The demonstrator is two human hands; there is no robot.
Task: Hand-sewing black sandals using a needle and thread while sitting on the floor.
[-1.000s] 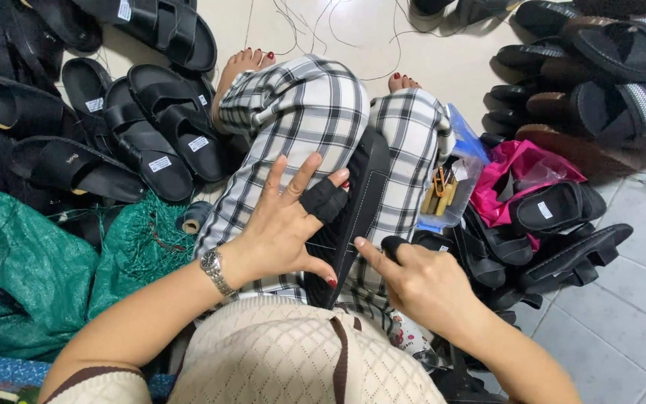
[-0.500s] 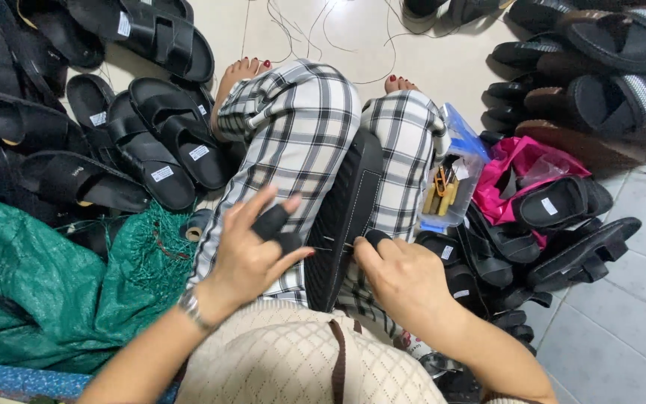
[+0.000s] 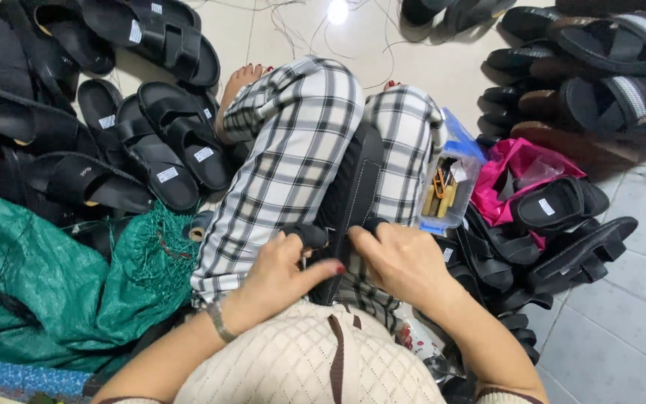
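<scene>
A black sandal (image 3: 353, 179) lies lengthwise on my lap, between my knees in checked trousers (image 3: 293, 142). My left hand (image 3: 282, 273) is closed on the sandal's black strap end (image 3: 309, 235) at its near left side. My right hand (image 3: 401, 262) pinches the sandal's near right edge with thumb and fingers. Both hands sit close together over the sandal's heel end. The part of the sandal under my hands is hidden.
Several black sandals (image 3: 151, 142) are heaped at the left and more (image 3: 585, 67) at the upper right. A green mesh sack (image 3: 46, 292) lies at the left. A clear plastic box (image 3: 450, 187) with small parts and a pink bag (image 3: 514, 172) stand beside my right knee. Tiled floor (image 3: 622, 329) at right.
My left hand has drawn back towards me from the sandal's middle to its near end and closed on the strap. My right hand moved slightly up to the sandal's edge.
</scene>
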